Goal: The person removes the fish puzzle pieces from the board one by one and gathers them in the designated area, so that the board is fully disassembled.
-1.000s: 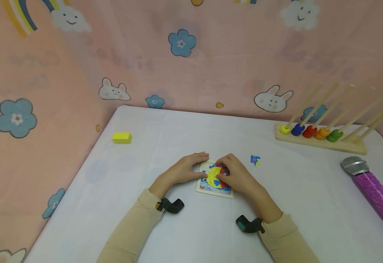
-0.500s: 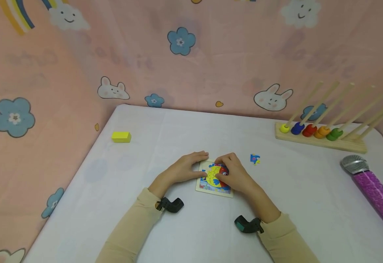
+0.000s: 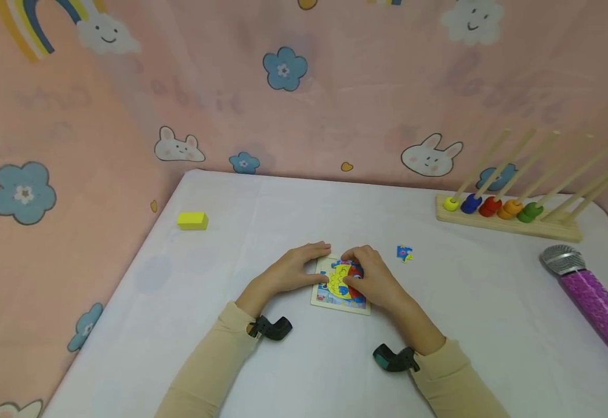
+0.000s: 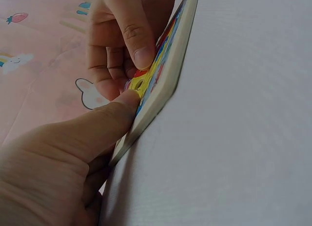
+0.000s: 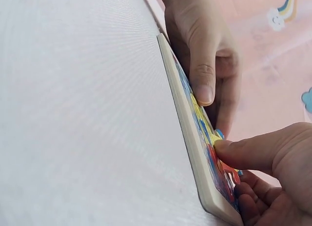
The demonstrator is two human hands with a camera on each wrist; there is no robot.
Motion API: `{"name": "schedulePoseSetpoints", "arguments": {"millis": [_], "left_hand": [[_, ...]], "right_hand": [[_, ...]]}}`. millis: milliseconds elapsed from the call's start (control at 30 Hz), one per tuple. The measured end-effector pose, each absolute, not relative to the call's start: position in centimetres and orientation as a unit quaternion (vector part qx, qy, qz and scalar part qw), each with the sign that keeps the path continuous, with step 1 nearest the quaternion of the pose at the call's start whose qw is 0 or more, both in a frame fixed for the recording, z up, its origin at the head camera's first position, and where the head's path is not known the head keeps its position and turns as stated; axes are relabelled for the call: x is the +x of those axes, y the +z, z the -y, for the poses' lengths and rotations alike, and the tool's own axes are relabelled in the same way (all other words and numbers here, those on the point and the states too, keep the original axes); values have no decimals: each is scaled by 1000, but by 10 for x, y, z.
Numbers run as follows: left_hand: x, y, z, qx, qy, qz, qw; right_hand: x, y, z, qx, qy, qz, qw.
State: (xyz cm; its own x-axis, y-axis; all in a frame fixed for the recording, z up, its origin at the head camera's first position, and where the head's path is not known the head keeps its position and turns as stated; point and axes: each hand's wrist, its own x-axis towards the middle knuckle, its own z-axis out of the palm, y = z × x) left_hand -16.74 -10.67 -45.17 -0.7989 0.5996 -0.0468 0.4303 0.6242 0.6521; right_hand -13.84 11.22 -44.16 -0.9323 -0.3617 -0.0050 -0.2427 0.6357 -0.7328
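Note:
A small wooden jigsaw puzzle board (image 3: 342, 309) with a yellow and red fish picture lies flat on the white table. My left hand (image 3: 289, 271) is at its left side, fingers straight along the upper left corner and thumb resting on the picture. Over the right half, my right hand (image 3: 378, 283) pinches a red and yellow puzzle piece (image 5: 232, 173) between thumb and curled fingers. In the right wrist view this piece stands a little proud of the board; its far side is hidden by the fingers. A loose blue puzzle piece (image 3: 404, 253) lies right of the board.
A yellow block (image 3: 192, 221) sits at the back left of the table. At the back right stands a wooden peg rack (image 3: 507, 225) with coloured beads and tall rods. A purple microphone (image 3: 599, 313) lies along the right side. Patterned pink cloth (image 3: 335, 116) hangs behind.
The camera view shifts slightly. Both hands stay at the board in nearly the same pose, and the loose blue piece stays where it was.

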Motion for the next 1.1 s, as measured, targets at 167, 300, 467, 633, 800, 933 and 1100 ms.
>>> {"name": "schedulePoseSetpoints", "arguments": {"millis": [167,300,467,633,800,933,1100], "left_hand": [[-167,-453,107,293,321,-892,125],[-168,-453,106,295,317,-893,120],[-168,-453,106,294,317,-893,122],[-167,-453,106,294,317,-893,121],[-168,-453,104,297,318,-892,120],[-168,-454,103,300,319,-891,119],[-168,-454,104,294,318,-893,124]], "right_hand": [[-136,-440,-112,-160,-390,-905,62],[-135,-440,-111,-154,-382,-910,56],[-136,-440,-112,-153,-372,-914,52],[-137,-439,-113,-152,-370,-916,45],[-138,-436,-118,-152,-364,-918,42],[-140,-434,-121,-148,-364,-918,47],[-142,-429,-125,-140,-373,-916,54]]}}
